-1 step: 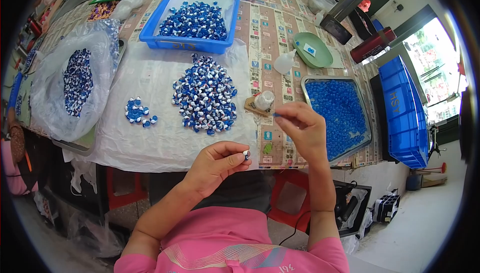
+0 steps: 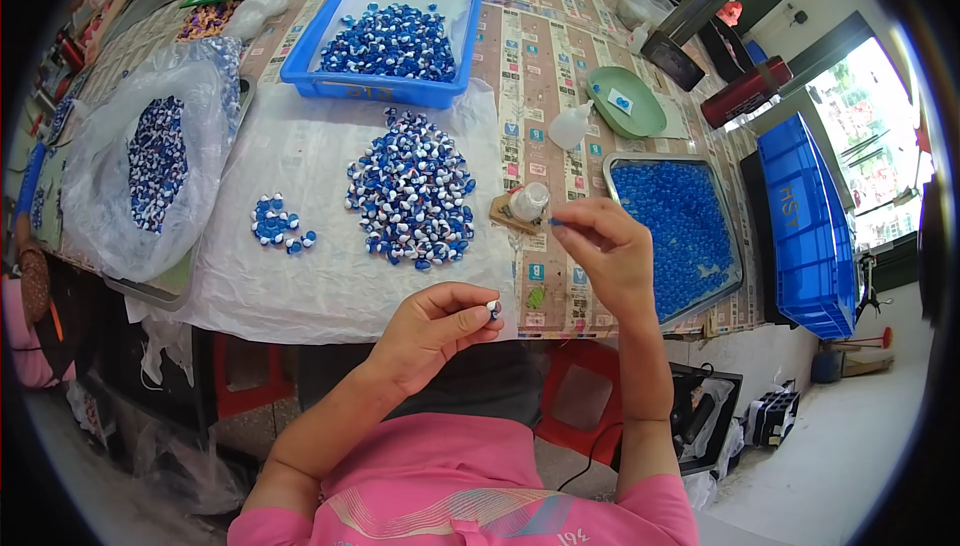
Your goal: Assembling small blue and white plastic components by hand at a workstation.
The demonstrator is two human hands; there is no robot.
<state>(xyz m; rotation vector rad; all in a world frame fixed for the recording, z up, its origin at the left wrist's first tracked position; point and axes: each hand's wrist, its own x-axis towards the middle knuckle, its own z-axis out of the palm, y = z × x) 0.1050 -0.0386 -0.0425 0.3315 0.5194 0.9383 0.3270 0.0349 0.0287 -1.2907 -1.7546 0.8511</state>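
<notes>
My left hand (image 2: 435,331) is closed at the table's front edge, pinching a small white-and-blue bead-like piece (image 2: 494,308) between thumb and fingertips. Farther right, my right hand (image 2: 612,251) is raised with thumb and finger pressed together on a small blue translucent piece (image 2: 556,223). Just left of that piece stands a small clear jar (image 2: 529,202) on a brown wooden block (image 2: 505,211). A large heap of blue-and-white pieces (image 2: 410,191) lies on white sheeting beyond my left hand. To its left is a small cluster of similar pieces (image 2: 270,223).
A metal tray (image 2: 742,246) of blue translucent pieces sits right of my right hand. A blue plastic bin (image 2: 390,94) with more pieces stands behind the heap. At left is a clear plastic bag (image 2: 95,206). A white squeeze bottle (image 2: 570,128) and green dish (image 2: 655,111) stand farther back.
</notes>
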